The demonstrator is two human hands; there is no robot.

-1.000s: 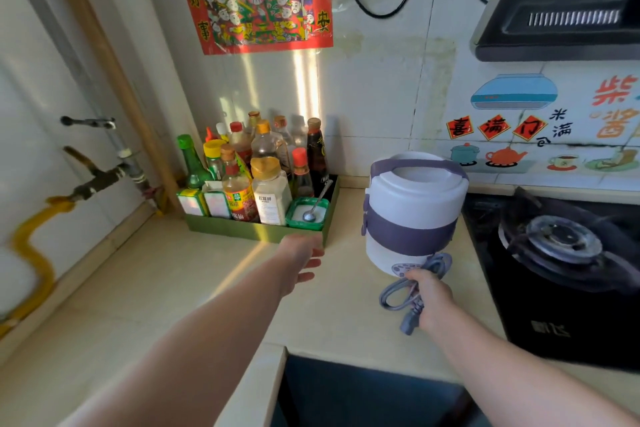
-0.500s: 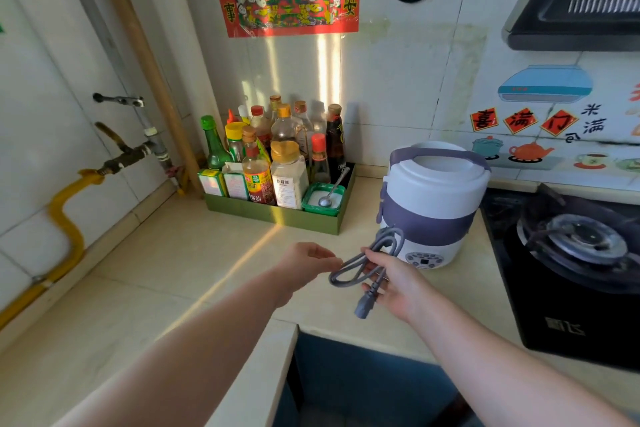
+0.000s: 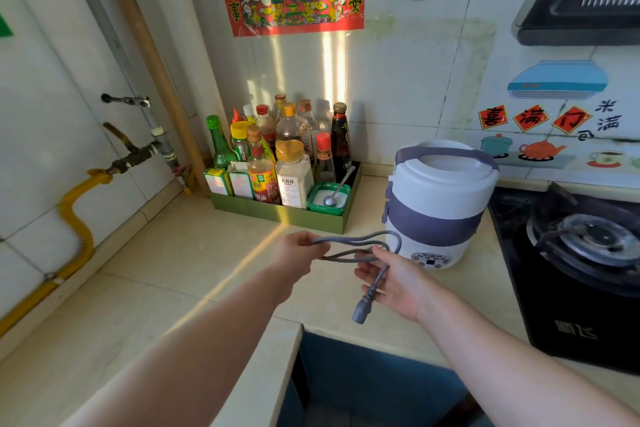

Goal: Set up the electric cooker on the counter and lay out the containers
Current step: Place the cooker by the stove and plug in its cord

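Observation:
A white and purple electric cooker (image 3: 438, 204) stands upright on the beige counter (image 3: 156, 274), lid on and handle folded over the top, just left of the stove. Its grey power cord (image 3: 360, 248) is looped in the air in front of it. My left hand (image 3: 299, 250) pinches one end of the loop. My right hand (image 3: 398, 279) holds the other side with the palm up, and the cord's plug (image 3: 362, 310) dangles below it. No separate containers are in view.
A green tray (image 3: 280, 213) of sauce bottles and a salt tub with a spoon sits in the back corner. A black gas stove (image 3: 585, 253) fills the right side. Gas pipes (image 3: 138, 156) run along the left wall. The counter's front edge drops off below my hands.
My right hand lifted the cord away from the cooker's base and opened palm up. My left hand came across from the tray and took hold of the loop.

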